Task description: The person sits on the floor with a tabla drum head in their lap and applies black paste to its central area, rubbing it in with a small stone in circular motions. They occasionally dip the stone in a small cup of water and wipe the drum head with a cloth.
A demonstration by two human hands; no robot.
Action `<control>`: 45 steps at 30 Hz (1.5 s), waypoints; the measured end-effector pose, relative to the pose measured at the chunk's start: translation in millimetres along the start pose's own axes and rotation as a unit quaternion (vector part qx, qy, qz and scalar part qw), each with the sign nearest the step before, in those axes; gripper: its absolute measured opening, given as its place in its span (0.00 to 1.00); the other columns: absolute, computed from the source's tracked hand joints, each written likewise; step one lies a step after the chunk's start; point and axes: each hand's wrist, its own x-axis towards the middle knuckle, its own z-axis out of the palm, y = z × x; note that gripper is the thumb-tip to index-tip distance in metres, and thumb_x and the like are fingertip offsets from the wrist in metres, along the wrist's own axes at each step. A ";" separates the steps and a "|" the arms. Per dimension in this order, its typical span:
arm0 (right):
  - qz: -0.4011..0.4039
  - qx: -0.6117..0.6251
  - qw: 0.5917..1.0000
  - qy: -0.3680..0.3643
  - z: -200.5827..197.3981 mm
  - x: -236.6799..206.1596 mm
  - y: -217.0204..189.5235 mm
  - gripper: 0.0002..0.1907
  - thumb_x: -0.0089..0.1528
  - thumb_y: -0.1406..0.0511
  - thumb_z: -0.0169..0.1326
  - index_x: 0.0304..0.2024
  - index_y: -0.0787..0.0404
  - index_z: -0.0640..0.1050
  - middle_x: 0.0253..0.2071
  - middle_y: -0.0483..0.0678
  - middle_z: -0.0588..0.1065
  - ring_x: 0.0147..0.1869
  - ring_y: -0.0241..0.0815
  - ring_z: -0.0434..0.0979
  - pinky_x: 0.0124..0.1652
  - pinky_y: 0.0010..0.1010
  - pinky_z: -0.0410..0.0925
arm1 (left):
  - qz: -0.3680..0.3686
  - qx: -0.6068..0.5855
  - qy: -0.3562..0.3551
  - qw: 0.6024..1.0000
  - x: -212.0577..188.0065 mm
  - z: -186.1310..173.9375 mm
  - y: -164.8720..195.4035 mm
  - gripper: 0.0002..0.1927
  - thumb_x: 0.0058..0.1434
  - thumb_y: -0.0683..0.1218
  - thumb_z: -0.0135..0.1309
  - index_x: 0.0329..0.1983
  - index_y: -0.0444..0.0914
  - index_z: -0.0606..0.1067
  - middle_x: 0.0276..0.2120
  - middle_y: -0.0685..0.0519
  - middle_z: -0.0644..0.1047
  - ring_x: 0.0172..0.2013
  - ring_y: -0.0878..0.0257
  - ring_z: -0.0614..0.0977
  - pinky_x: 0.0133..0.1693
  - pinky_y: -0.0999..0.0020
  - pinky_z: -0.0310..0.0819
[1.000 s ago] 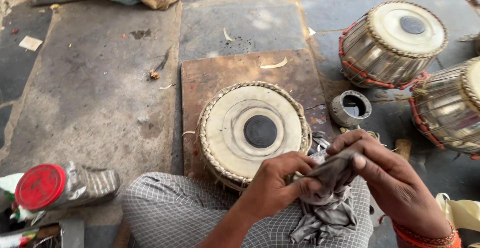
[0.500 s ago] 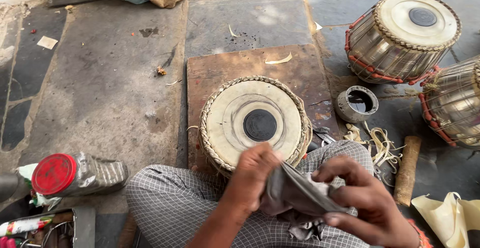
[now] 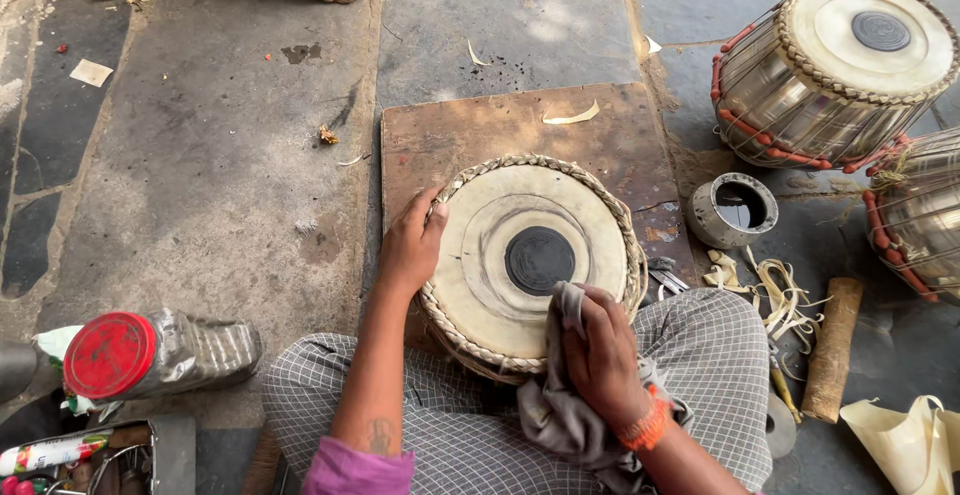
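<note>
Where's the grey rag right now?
The grey rag is in the right hand, pressed on the near edge of the drum resting against the person's lap.

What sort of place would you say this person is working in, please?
Most likely a floor-level workshop for making or repairing hand drums. A drum rests on a wooden board on stone paving, two finished drums stand nearby, and hide strips lie scattered.

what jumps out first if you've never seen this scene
The round pale drum head with a black centre disc and braided rim sits in the middle, in the seated person's lap over a brown wooden board. The left hand rests on its left rim while the right hand presses a grey cloth to its near edge. A finished metal-bodied drum with red lacing lies at upper right.
</note>
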 end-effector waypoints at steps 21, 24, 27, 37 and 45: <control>-0.162 -0.211 0.903 -0.337 -10.0 148.7 16.2 0.24 0.55 0.72 0.58 0.54 0.57 0.81 0.54 0.48 0.73 0.47 0.50 0.70 0.48 0.38 0.68 | -0.013 -0.170 -0.022 0.985 -14.7 14.6 -39.7 0.21 0.71 0.50 0.51 0.66 0.45 0.73 0.63 0.46 0.75 0.66 0.52 0.74 0.64 0.59 0.65; -0.114 -0.228 0.906 -0.339 -16.5 139.1 16.3 0.21 0.50 0.72 0.59 0.47 0.57 0.82 0.51 0.48 0.74 0.46 0.50 0.70 0.47 0.39 0.68 | -0.020 -0.164 0.004 0.986 -17.5 14.7 -37.7 0.20 0.70 0.49 0.53 0.65 0.45 0.75 0.62 0.48 0.76 0.63 0.54 0.75 0.62 0.60 0.67; -0.059 -0.256 0.911 -0.319 -25.5 116.0 11.3 0.20 0.51 0.73 0.58 0.47 0.61 0.82 0.50 0.49 0.73 0.49 0.51 0.71 0.48 0.40 0.69 | -0.023 -0.170 0.033 0.985 -22.5 20.1 -39.0 0.19 0.68 0.47 0.55 0.62 0.45 0.77 0.56 0.49 0.75 0.59 0.57 0.78 0.60 0.64 0.72; 0.194 -0.059 0.953 -0.224 -27.0 28.4 -24.0 0.18 0.59 0.72 0.53 0.52 0.63 0.81 0.49 0.51 0.74 0.43 0.48 0.75 0.39 0.38 0.71 | -0.049 -0.114 0.093 0.988 -33.7 29.8 -43.4 0.18 0.67 0.48 0.59 0.61 0.47 0.79 0.50 0.49 0.73 0.50 0.58 0.77 0.52 0.64 0.75; 0.393 0.355 0.848 -0.030 -110.7 63.4 -22.2 0.21 0.70 0.65 0.44 0.58 0.76 0.73 0.50 0.58 0.78 0.51 0.46 0.80 0.48 0.35 0.72 | -0.048 0.065 0.173 0.982 -122.0 28.4 -5.1 0.24 0.69 0.49 0.55 0.65 0.39 0.66 0.56 0.43 0.68 0.57 0.51 0.73 0.54 0.54 0.68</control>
